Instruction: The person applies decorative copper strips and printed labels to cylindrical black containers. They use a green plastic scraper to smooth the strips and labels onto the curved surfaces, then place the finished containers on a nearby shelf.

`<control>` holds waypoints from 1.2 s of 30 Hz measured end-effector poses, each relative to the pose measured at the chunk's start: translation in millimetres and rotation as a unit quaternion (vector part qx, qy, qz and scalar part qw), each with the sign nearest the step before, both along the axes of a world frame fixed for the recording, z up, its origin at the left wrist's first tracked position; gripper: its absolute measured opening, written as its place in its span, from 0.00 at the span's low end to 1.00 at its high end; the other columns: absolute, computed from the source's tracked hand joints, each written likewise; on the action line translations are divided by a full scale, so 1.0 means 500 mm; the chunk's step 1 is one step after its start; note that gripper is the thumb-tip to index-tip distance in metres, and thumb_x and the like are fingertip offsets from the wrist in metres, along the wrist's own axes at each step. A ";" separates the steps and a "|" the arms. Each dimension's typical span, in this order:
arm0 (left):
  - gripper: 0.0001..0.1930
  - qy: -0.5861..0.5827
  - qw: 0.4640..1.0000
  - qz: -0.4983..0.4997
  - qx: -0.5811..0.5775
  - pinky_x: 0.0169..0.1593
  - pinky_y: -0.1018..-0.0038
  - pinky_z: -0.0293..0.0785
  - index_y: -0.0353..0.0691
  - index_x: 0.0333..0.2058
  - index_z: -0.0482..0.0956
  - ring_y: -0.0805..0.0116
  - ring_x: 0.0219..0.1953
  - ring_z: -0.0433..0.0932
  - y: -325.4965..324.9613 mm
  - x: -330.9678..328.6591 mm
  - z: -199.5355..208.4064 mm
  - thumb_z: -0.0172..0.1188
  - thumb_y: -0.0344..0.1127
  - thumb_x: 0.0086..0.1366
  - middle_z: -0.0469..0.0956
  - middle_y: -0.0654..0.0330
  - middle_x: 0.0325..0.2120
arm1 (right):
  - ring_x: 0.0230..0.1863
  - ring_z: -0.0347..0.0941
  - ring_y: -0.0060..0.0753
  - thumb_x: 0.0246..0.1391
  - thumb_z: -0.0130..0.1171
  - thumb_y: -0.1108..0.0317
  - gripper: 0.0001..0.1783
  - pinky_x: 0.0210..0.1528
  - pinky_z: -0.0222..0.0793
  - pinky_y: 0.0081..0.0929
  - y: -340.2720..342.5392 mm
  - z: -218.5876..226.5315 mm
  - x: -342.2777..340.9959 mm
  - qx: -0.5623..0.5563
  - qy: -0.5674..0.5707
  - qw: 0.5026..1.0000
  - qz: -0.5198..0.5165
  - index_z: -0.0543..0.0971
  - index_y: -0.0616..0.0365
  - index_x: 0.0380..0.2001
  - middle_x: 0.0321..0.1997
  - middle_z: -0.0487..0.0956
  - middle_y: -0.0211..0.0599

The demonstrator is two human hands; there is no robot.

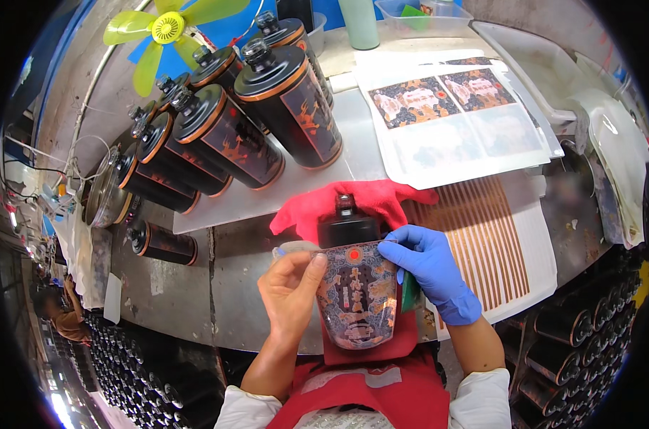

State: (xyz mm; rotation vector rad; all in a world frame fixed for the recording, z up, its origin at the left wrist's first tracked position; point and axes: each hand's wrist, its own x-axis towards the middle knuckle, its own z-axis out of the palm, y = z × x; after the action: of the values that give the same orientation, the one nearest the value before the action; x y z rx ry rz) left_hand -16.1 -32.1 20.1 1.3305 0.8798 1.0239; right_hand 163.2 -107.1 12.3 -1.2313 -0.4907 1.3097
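Note:
A patterned decal sheet (359, 307), see-through at its edges, is stretched between my hands, over the body of a black bottle (348, 230). My bare left hand (289, 297) pinches its upper left corner between thumb and fingers. At the upper right corner my right hand (432, 268), in a blue glove, grips the sheet the same way. The bottle lies with its neck pointing away from me, on a red cloth (392, 200). Part of a green object (410, 292) shows below my right hand; its kind is hidden. Whether the sheet touches the bottle I cannot tell.
Several black bottles with copper-coloured rims (289, 107) stand on a board at the left, beside a yellow-green fan (167, 28). Printed decal sheets (457, 136) and a sheet of copper strips (482, 250) lie right. Racked bottles (564, 322) fill both lower sides. A person (71, 318) is far left.

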 end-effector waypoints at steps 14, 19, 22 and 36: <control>0.03 0.015 1.000 0.019 -0.020 0.28 0.83 0.65 0.30 0.28 0.75 0.79 0.23 0.70 0.020 0.016 -0.001 0.58 0.24 0.58 0.74 0.63 0.22 | 0.21 0.68 0.13 0.49 0.62 0.70 0.06 0.24 0.64 0.13 0.024 -0.017 0.006 -0.015 0.024 0.999 -0.029 0.78 0.62 0.28 0.22 0.75 0.27; 0.03 0.034 0.999 0.010 -0.023 0.28 0.83 0.65 0.31 0.27 0.74 0.80 0.24 0.69 0.038 0.020 -0.012 0.58 0.24 0.58 0.74 0.63 0.22 | 0.23 0.68 0.12 0.49 0.62 0.69 0.06 0.25 0.63 0.12 0.030 -0.028 -0.005 -0.002 -0.012 0.998 -0.058 0.78 0.61 0.28 0.23 0.75 0.26; 0.03 0.005 1.000 0.011 -0.020 0.28 0.84 0.66 0.32 0.29 0.76 0.81 0.24 0.71 0.038 0.014 -0.020 0.59 0.26 0.58 0.76 0.64 0.23 | 0.25 0.67 0.12 0.50 0.62 0.68 0.07 0.25 0.63 0.11 0.028 -0.041 -0.008 0.004 -0.008 0.998 -0.065 0.77 0.61 0.28 0.25 0.75 0.26; 0.05 0.057 0.980 -0.119 -0.151 0.32 0.81 0.70 0.31 0.26 0.75 0.77 0.27 0.73 -0.096 -0.113 -0.030 0.62 0.27 0.55 0.77 0.60 0.25 | 0.16 0.66 0.13 0.48 0.62 0.68 0.08 0.18 0.61 0.10 -0.138 -0.051 -0.058 -0.106 0.084 0.988 0.076 0.76 0.61 0.28 0.21 0.74 0.29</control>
State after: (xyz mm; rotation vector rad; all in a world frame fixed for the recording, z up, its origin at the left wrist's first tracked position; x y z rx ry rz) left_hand -72.6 -80.3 4.9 1.2077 0.8968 0.6061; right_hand 134.4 -176.1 -13.1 -1.2630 -0.3357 1.6149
